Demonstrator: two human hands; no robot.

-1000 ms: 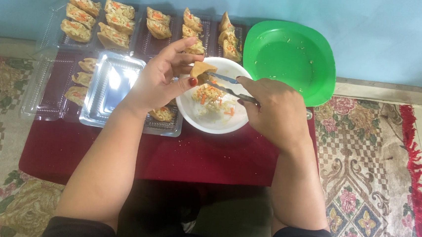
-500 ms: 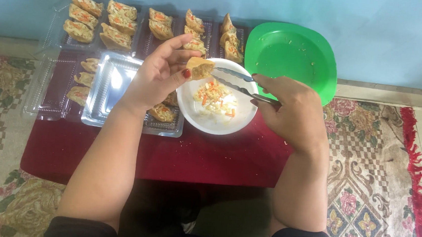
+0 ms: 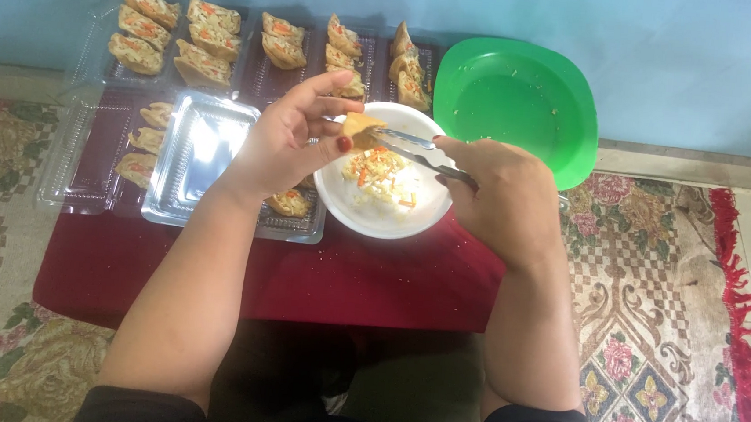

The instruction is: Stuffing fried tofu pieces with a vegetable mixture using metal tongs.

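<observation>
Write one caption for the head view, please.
Left hand holds a pastry shell over a white bowl; right hand holds tongs.

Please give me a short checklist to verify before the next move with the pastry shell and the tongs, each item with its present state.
1. Left hand grips the pastry shell: ok.
2. Right hand holds the tongs: ok.
3. Tong tips reach the shell: ok.
4. Shell is above the white bowl, so spills fall inside: ok.
5. Filling remains in the bowl: ok.
6. Shell is already full: cannot tell.
</observation>
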